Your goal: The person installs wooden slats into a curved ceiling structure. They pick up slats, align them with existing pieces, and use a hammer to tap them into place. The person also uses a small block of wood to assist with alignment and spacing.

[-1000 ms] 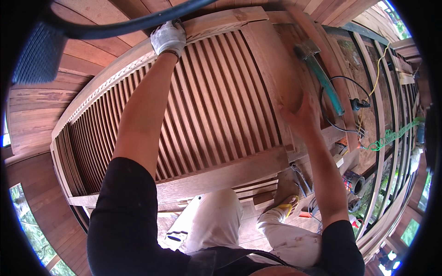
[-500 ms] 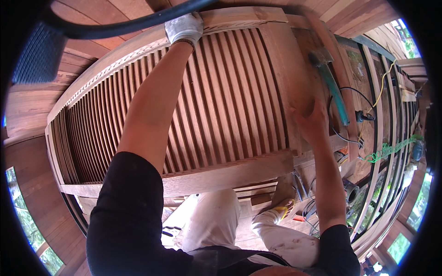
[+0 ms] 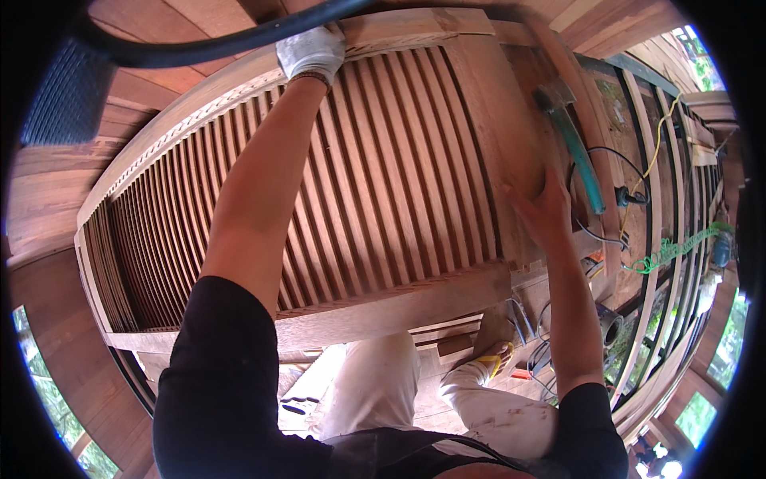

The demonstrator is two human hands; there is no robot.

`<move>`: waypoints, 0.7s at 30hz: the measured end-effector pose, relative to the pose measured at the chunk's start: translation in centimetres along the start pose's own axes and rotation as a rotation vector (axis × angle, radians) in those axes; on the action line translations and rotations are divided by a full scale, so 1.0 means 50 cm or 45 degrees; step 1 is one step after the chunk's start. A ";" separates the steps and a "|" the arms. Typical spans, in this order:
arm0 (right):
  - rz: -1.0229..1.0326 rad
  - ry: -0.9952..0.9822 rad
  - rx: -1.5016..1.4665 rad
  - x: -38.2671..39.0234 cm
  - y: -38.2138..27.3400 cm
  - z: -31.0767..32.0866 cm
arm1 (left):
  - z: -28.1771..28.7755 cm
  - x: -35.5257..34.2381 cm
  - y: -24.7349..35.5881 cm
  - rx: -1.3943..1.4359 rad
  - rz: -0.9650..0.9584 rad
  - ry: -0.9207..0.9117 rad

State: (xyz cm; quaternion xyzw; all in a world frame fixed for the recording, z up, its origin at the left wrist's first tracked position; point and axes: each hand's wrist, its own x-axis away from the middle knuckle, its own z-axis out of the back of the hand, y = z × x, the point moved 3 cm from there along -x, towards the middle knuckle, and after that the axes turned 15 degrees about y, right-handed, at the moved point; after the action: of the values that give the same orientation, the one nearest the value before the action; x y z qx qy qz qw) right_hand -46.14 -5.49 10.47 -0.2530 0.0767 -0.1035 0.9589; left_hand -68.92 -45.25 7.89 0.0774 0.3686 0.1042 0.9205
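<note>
A large slatted wooden shutter (image 3: 391,160) lies in front of me, its long side rails running left to right. Over its far rail (image 3: 415,30) my left hand (image 3: 311,52), in a white glove, is closed, with the fingertips out of sight. My right hand (image 3: 544,211) is bare and grips the shutter's right end piece (image 3: 487,120). Its thumb rests on the wood, while the other fingers are partly hidden at the edge. Just beyond that hand lies a hammer (image 3: 578,156) with a green handle and a dark head.
A dark cable with a plug (image 3: 634,195), a yellow cord (image 3: 661,144) and a coiled green hose (image 3: 662,255) lie to the right. A black strap (image 3: 231,48) crosses the upper left. Below the near rail are my knees (image 3: 375,383) and a sandalled foot (image 3: 496,361).
The shutter's left end has shifted slightly left and down in the picture, and my left hand slightly left with its rail. Both hands keep their places on the wood.
</note>
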 end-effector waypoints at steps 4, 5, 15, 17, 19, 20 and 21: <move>0.062 0.102 0.143 0.005 0.066 -0.020 | -0.049 -0.003 0.013 -0.057 0.017 -0.102; 0.052 0.091 0.146 -0.001 0.070 -0.028 | -0.070 0.001 -0.008 -0.036 -0.008 -0.103; 0.024 -0.098 0.080 -0.012 0.020 0.026 | -0.033 0.087 -0.045 0.990 0.228 -0.213; 0.025 -0.130 0.128 0.012 0.040 0.046 | 0.202 0.252 0.132 0.744 0.161 -0.715; 0.111 -0.122 -0.003 0.030 0.032 0.047 | 0.416 0.418 0.220 0.634 -0.112 -1.097; 0.144 -0.123 -0.056 0.039 0.037 0.052 | 0.463 0.491 0.235 0.843 -0.046 -1.101; 0.181 -0.101 -0.116 0.041 0.037 0.050 | 0.514 0.552 0.246 0.737 -0.066 -0.887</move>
State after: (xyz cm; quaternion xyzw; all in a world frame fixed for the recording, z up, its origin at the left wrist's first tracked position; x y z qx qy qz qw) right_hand -43.35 -3.26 11.49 -0.2941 0.0609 -0.0215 0.9536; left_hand -33.23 -28.21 10.71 0.3527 0.0525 -0.0584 0.9324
